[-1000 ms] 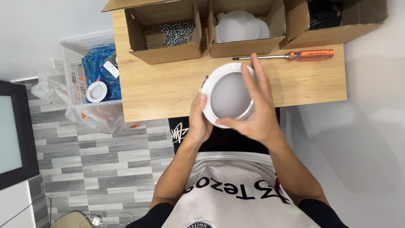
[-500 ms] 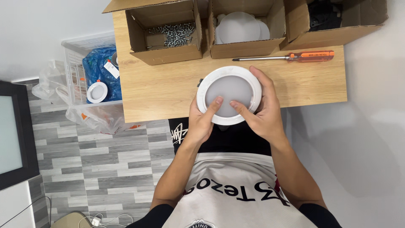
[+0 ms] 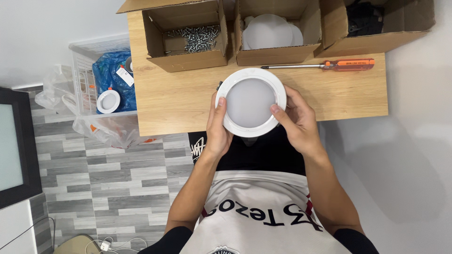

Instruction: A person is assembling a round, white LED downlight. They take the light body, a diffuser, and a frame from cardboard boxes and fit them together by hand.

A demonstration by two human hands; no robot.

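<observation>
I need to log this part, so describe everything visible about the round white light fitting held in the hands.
The round light fitting is a flat disc: a glossy white ring, plastic by its look, around a matt, greyish-white diffuser panel. It faces the camera, nearly level, above the near edge of the wooden table. The left hand and right hand grip opposite sides, thumbs lying on the ring. A small dark part juts out at its upper left edge.

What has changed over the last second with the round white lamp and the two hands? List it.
The round white recessed lamp was tilted with the right hand reaching over its top; now it faces the camera flat, right fingers down at its side. The left hand kept hold. The orange-handled screwdriver and brown cardboard boxes stayed put.
</observation>
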